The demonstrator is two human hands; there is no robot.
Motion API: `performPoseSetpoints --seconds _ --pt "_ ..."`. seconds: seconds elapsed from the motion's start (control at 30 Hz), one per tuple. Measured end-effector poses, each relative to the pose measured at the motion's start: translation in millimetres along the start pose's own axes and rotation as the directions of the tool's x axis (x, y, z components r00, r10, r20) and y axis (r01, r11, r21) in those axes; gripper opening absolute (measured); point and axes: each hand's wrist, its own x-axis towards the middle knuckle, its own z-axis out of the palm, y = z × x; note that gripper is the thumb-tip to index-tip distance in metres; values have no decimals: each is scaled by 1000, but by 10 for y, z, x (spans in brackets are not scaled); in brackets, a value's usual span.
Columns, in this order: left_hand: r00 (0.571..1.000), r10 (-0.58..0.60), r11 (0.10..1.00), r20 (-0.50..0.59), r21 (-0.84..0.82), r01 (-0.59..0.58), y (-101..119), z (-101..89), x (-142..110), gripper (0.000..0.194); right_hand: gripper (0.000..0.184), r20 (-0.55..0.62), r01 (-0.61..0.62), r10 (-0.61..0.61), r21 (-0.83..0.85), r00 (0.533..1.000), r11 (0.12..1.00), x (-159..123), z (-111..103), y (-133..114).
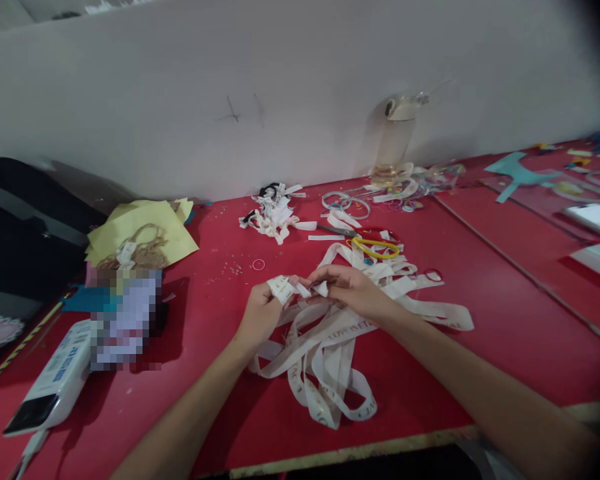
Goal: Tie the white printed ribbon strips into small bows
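My left hand (263,310) is closed on a folded piece of white printed ribbon (281,289). Close beside it, my right hand (347,287) pinches small white ribbon ends between thumb and fingers, so both hands work on the same spot. Under and around them lies a tangled heap of long white ribbon (340,347) with printed letters, looping toward the front edge. Just beyond my right hand are scissors (377,248) with yellow and red handles. A bunch of tied white ribbon pieces with black bands (275,213) rests farther back.
A clear bottle (393,150) stands by the grey wall, near clear rings (347,205). At left are yellow paper (175,233) with brown twine, a white power bank (55,377) with a cable, and a black bag (25,233). Phones (597,219) lie right on the red table (205,373).
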Motion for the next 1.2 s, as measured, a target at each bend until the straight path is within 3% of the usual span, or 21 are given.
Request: performPoseSetpoints --seconds 0.37,1.2 --pt "999 13 1000 32 9 -14 2 12 -2 35 21 13 -68 68 32 998 997 -4 2 -8" --pt "999 13 1000 38 3 -13 7 21 -7 37 18 33 -53 52 7 998 999 -8 -3 -6"
